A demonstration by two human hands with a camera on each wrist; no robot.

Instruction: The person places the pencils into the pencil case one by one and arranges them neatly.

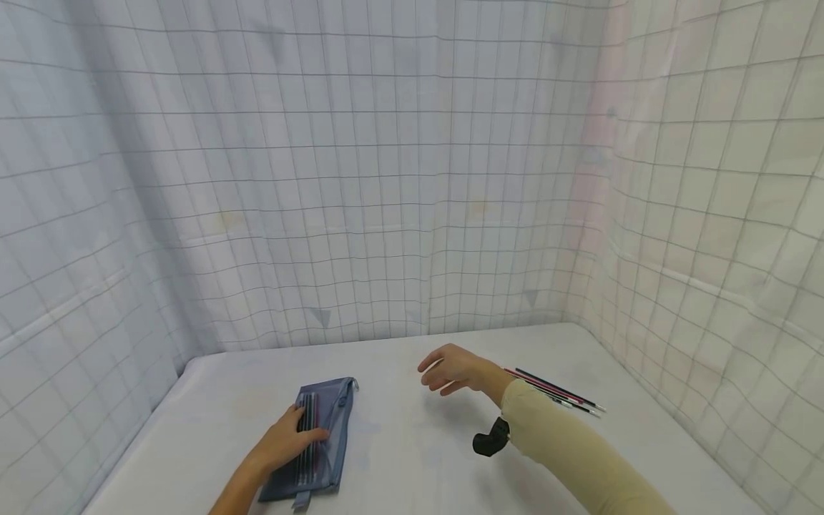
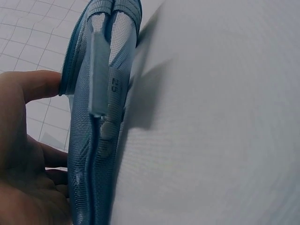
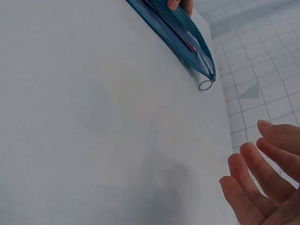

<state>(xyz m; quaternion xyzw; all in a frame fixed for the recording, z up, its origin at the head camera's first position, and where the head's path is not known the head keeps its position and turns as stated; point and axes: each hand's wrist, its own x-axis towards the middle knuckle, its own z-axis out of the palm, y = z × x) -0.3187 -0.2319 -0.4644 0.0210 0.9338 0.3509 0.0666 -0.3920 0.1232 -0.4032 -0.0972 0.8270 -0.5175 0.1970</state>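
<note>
A blue mesh zip pouch (image 1: pixel 337 429) lies on the white table, with several slim dark sticks and a reddish one showing through it. My left hand (image 1: pixel 283 441) rests on top of the pouch, thumb and fingers spread. In the left wrist view the thumb (image 2: pixel 42 86) touches the pouch's zipper edge. From the right wrist view, the pouch's zip (image 3: pixel 187 56) is undone along one side, with a metal ring (image 3: pixel 205 85) at its end. My right hand (image 1: pixel 453 370) hovers over the table to the right of the pouch, its fingers loosely bent and holding nothing.
Several slim black and red pencils (image 1: pixel 560 392) with pale ends lie at the right, partly hidden behind my right forearm. A black strap piece (image 1: pixel 492 438) hangs at the right wrist. White checked curtains (image 1: pixel 386 214) enclose the table at the back and both sides.
</note>
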